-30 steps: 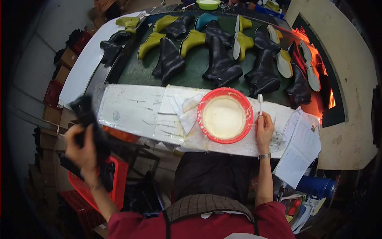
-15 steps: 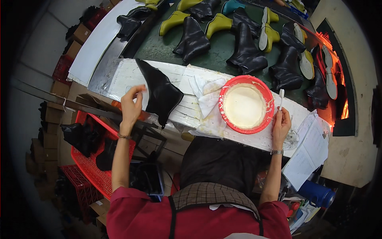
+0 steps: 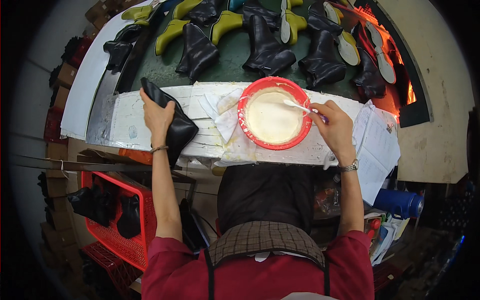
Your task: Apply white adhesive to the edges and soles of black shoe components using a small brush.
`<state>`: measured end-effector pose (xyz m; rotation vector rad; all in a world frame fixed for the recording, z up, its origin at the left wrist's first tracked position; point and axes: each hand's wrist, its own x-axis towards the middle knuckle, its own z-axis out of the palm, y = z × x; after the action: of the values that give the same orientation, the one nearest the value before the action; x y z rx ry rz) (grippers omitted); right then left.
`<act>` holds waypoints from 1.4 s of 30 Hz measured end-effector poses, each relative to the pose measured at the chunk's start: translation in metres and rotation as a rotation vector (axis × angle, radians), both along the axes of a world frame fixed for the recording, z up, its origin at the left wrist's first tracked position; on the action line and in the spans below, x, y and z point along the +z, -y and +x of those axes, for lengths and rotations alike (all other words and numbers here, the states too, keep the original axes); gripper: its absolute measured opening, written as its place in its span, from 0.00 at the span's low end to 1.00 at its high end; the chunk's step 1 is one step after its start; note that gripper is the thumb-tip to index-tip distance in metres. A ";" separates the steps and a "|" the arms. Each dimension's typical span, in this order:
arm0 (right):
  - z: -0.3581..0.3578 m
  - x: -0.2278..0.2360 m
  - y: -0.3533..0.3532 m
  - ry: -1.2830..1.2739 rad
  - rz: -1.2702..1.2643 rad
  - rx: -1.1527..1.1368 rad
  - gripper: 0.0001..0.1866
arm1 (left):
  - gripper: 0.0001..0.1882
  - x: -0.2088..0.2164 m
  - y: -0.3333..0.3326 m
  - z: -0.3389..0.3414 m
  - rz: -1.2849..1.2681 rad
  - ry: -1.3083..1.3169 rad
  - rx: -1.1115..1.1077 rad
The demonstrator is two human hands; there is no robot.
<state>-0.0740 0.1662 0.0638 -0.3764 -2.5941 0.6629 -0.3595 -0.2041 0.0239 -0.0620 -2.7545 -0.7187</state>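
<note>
My left hand point(image 3: 158, 117) is closed on a black leather boot upper point(image 3: 182, 131), fingers and thumb around its upper part. The upper lies slantwise on the white board point(image 3: 117, 125), its lower end over the front edge. In my right hand point(image 3: 336, 127) is a slim white toothbrush point(image 3: 301, 107), pinched near its purplish end. Its head is over the cream-coloured paste point(image 3: 272, 120) in a red bowl point(image 3: 244, 122); whether it touches the paste I cannot tell. A stained white cloth point(image 3: 227, 127) lies between the upper and the bowl.
Several black boot uppers point(image 3: 197, 52) and yellow-green soled pieces point(image 3: 227, 26) lie on the green surface point(image 3: 155, 67) beyond. A heater point(image 3: 397, 75) glows orange at far right. Papers point(image 3: 377, 145) hang over the right edge. A red basket point(image 3: 117, 240) holds black uppers at lower left.
My left hand has come down onto the black boot upper and closed on it. My right hand has swung the toothbrush from beside the bowl to over its paste. The whole view has shifted.
</note>
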 end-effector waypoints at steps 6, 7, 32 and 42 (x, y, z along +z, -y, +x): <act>-0.019 0.012 0.025 0.313 0.487 0.050 0.04 | 0.24 0.062 0.014 0.033 0.409 0.052 -0.372; -0.017 0.012 0.026 0.291 0.498 0.054 0.04 | 0.21 0.073 0.011 0.042 0.460 0.254 -0.427; -0.017 0.031 0.051 -0.344 -0.226 0.279 0.08 | 0.12 0.127 -0.048 0.102 0.768 0.790 -0.699; -0.047 0.048 0.038 -0.300 -0.156 0.433 0.08 | 0.13 0.130 -0.042 0.091 0.485 1.072 -0.952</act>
<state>-0.1208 0.1278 0.1120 0.2352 -2.3522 0.9866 -0.2684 -0.1620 0.1537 -1.2725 -3.2495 -2.1547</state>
